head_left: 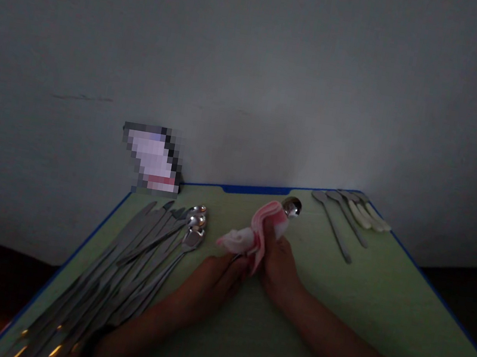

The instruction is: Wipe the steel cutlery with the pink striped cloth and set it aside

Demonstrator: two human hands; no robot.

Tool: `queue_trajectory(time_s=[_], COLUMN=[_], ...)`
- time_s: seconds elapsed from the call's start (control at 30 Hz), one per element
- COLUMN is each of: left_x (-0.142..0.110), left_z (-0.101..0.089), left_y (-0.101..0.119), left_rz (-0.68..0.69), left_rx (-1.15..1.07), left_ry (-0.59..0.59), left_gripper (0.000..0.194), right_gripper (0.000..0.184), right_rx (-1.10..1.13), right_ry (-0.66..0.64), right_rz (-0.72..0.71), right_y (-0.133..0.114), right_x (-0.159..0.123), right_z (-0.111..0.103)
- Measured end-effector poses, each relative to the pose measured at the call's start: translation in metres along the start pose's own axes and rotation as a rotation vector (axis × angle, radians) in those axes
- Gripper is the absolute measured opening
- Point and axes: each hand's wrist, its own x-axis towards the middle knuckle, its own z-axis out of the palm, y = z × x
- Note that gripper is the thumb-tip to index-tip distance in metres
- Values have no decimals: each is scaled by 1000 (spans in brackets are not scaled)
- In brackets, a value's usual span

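Note:
A pink and white cloth (257, 233) is wrapped round a steel spoon whose bowl (292, 206) sticks out at the top. My right hand (279, 263) is closed round the cloth and the spoon inside it. My left hand (215, 283) lies just left of it with fingers curled on the lower end of the cloth and what looks like the spoon's handle. Both hands rest over the green table (382, 298) near its middle.
A large heap of steel spoons and knives (134, 264) lies at the table's left. Several spoons, some with white handles (350, 217), lie at the far right corner. A blurred-out object (153, 159) stands at the back left. A pale wall (255, 72) rises behind the blue-edged table.

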Motion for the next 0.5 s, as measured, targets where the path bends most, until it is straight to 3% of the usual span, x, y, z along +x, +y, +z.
queue_trajectory(time_s=[0.1, 0.23, 0.5], left_x=[-5, -9, -4], left_z=[-6, -10, 0], left_y=[8, 13, 2], left_rz=[9, 75, 16], left_rx=[-90, -107, -36], left_ry=[-63, -193, -9], left_gripper=[38, 38, 35], right_gripper=[48, 46, 46], right_rx=[70, 70, 117], right_ry=[9, 37, 46], right_rz=[36, -32, -3], right_y=[1, -1, 1], right_x=[5, 10, 13], right_z=[-7, -13, -14])
